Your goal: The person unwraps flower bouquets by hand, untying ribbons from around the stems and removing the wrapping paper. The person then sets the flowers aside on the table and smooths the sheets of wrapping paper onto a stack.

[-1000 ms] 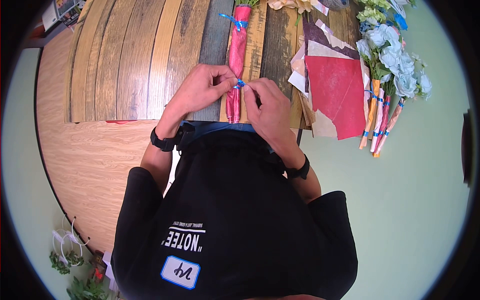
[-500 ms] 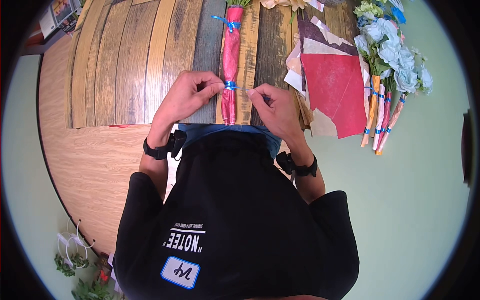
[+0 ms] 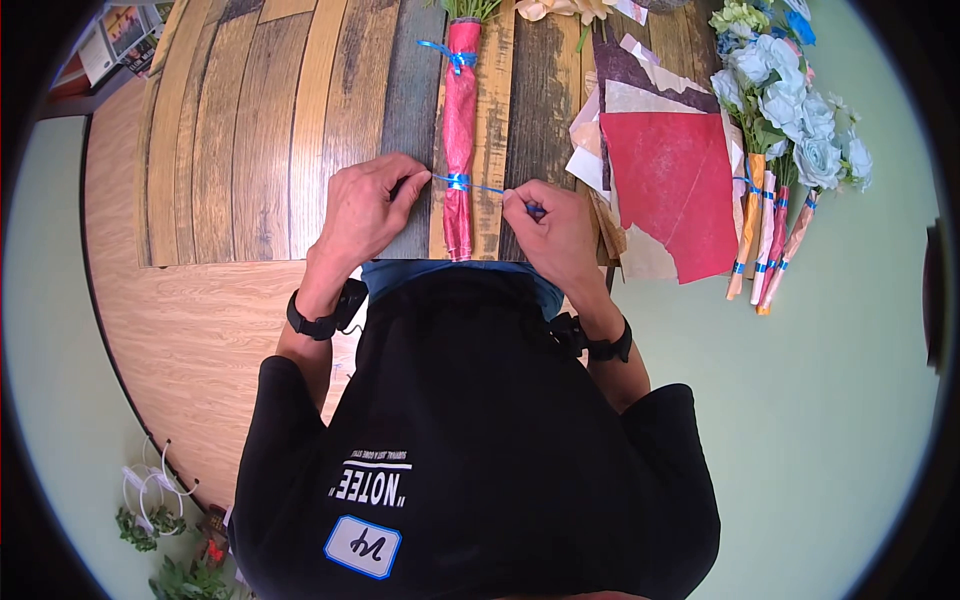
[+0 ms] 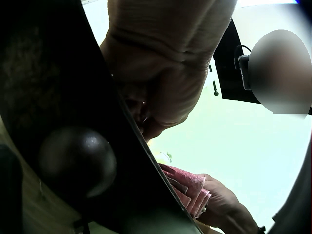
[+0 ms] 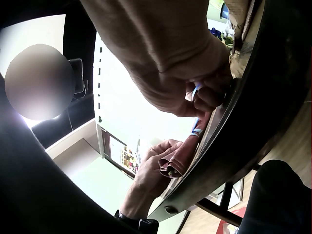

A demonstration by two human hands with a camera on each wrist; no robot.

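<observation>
A bundle of stems wrapped in red paper [image 3: 459, 115] lies on the wooden table, its lower end at the near edge. Round its lower part runs a blue ribbon [image 3: 458, 181], with one end stretched out to each side. On the left side my left hand [image 3: 368, 208] pinches one ribbon end between thumb and forefinger. Opposite it, my right hand [image 3: 552, 222] pinches the other end, with more ribbon inside its curled fingers. Another blue ribbon [image 3: 459, 59] is tied near the top, below green stems [image 3: 468, 8]. The rolled paper end [image 5: 176, 163] shows in the right wrist view.
Right of the bundle lie wrapping sheets, a red sheet [image 3: 672, 195] on top. Beyond them are pale blue flowers [image 3: 790, 105] with wrapped, ribbon-tied stems [image 3: 745, 230]. Cream flowers [image 3: 565, 8] lie at the far edge. The table's near edge [image 3: 220, 264] is close to the body.
Both hands were together at the lower ribbon; they have moved apart, drawing its ends out to left and right. The bundle has shifted slightly left in the head view.
</observation>
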